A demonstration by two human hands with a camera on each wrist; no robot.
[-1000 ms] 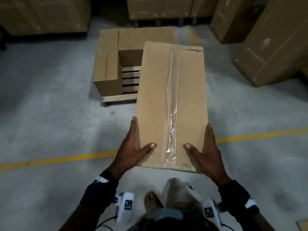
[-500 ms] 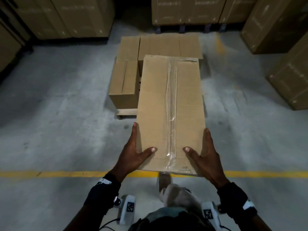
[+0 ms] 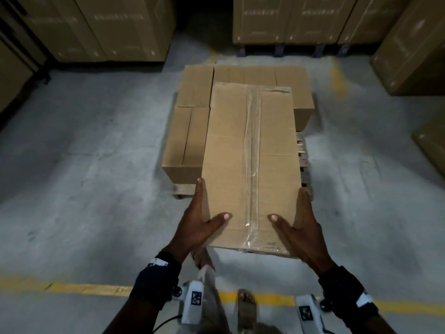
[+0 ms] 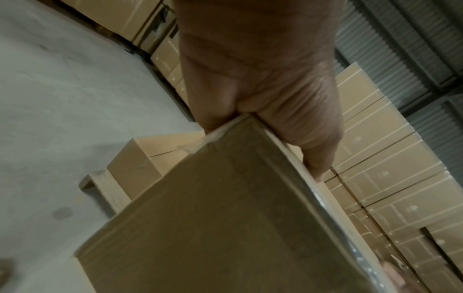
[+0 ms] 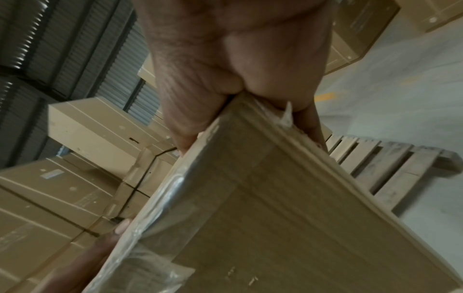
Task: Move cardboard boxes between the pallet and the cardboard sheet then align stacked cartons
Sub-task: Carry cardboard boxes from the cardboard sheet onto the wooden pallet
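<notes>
I carry a long cardboard box (image 3: 250, 165), sealed with clear tape down its middle, level in front of me. My left hand (image 3: 199, 220) grips its near left corner and my right hand (image 3: 301, 225) grips its near right corner, thumbs on top and fingers along the sides. Its far end hangs over a wooden pallet (image 3: 304, 165) that holds a few cartons (image 3: 192, 131) along its left and back. The left wrist view shows my left hand (image 4: 250, 69) clamped on the box (image 4: 225, 218). In the right wrist view my right hand (image 5: 225, 59) clamps the box (image 5: 275, 208) beside bare pallet slats (image 5: 388, 168).
Tall stacks of large cartons (image 3: 120, 25) line the back wall, and more cartons (image 3: 409, 56) stand at the right. A yellow floor line (image 3: 91, 289) runs under my feet. Grey concrete floor (image 3: 84, 165) lies on both sides of the pallet.
I have walked toward the pallet with the box. The yellow line has slid from ahead of me to under my feet, and the box's far end now hangs over the pallet.
</notes>
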